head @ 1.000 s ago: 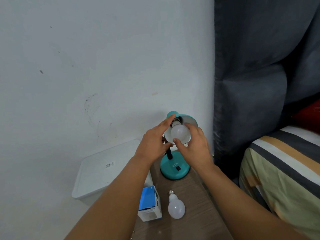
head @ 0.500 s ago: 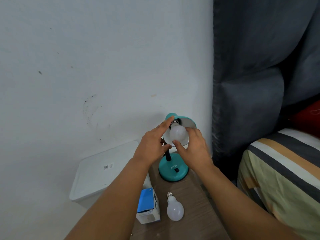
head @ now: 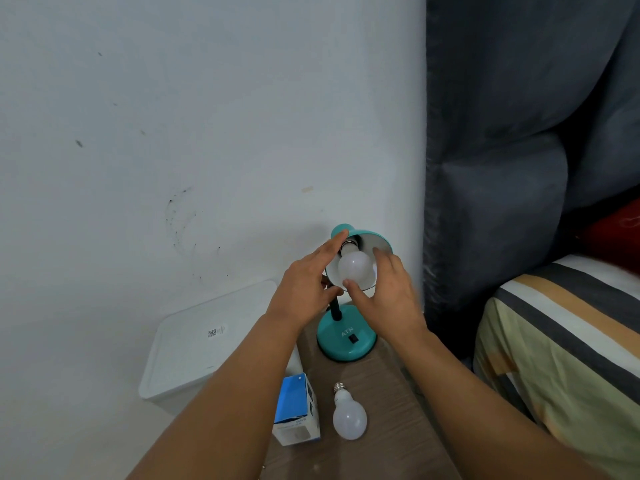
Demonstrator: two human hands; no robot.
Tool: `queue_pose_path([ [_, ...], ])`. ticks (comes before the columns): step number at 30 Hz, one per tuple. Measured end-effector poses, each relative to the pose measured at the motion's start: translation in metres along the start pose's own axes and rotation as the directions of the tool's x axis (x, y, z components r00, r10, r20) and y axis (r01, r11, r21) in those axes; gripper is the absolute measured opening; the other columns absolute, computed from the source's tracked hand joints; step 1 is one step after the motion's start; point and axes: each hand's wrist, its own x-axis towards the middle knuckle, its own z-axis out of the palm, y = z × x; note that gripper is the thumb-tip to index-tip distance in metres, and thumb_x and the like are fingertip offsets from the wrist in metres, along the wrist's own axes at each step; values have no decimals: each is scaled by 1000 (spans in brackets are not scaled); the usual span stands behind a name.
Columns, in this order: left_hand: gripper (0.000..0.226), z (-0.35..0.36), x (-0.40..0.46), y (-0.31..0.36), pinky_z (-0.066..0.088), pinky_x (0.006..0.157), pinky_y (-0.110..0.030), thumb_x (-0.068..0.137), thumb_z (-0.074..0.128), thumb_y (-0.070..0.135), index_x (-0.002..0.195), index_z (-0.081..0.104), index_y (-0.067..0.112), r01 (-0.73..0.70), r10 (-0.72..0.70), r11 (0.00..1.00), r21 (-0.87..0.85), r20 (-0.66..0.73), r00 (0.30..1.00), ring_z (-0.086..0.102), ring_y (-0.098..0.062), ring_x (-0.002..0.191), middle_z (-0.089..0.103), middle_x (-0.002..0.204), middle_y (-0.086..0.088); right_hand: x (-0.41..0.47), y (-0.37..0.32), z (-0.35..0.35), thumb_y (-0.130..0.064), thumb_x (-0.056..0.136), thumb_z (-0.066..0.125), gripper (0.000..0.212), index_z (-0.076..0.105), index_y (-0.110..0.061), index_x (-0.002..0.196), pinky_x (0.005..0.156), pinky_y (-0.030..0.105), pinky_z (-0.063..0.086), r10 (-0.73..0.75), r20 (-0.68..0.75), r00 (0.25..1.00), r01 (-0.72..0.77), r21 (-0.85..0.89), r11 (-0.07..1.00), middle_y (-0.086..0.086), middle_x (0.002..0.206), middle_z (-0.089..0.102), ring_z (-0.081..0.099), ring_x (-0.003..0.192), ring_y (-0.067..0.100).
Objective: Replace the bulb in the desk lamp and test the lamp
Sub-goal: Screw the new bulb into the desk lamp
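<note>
White bulb (head: pixel 356 269) sits in the teal lamp (head: pixel 346 337) shade, base up and back into the socket, globe toward the person. Right hand (head: pixel 388 299) is nearer, thumb and fingers pinching the globe; the turn runs about that axis. Left hand (head: pixel 306 284) steadies the shade rim, fingers straight. A spare bulb (head: pixel 349 415) lies on the table.

the left hand (head: pixel 306 289) covers the lamp's (head: pixel 346 336) upper stem and part of its shade rim. the right hand (head: pixel 388 299) hides the near edge of the shade. the box's (head: pixel 298 410) print is too small to read. the worktop (head: pixel 388 427) and both forearms run off the bottom edge.
</note>
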Motion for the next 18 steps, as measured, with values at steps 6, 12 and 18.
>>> queue_pose_path([
  [6,97,1,1,-2,45,85,-4,79,80,10,150,26,46,-8,8,1000,24,1,1000,66,-13,104,59,136,3,0,0,-4,-34,85,71,63,40,-23,139,94,36,50,-110,13,994,110,-101,989,3,134,44,48,116,22],
  [12,98,0,1,-1,43,83,-2,79,81,10,150,25,48,-1,1,1000,23,3,1000,66,-13,103,59,136,3,1,0,-3,-45,81,72,71,39,-20,139,93,35,46,-48,-18,999,47,-47,998,2,131,45,48,115,20],
  [18,96,-1,1,-1,45,82,-3,79,81,9,151,28,43,0,-1,1000,26,7,1000,67,-13,99,61,133,2,4,0,-5,-44,85,68,60,45,-22,136,89,33,48,-46,3,999,46,-92,995,2,126,47,52,111,22],
])
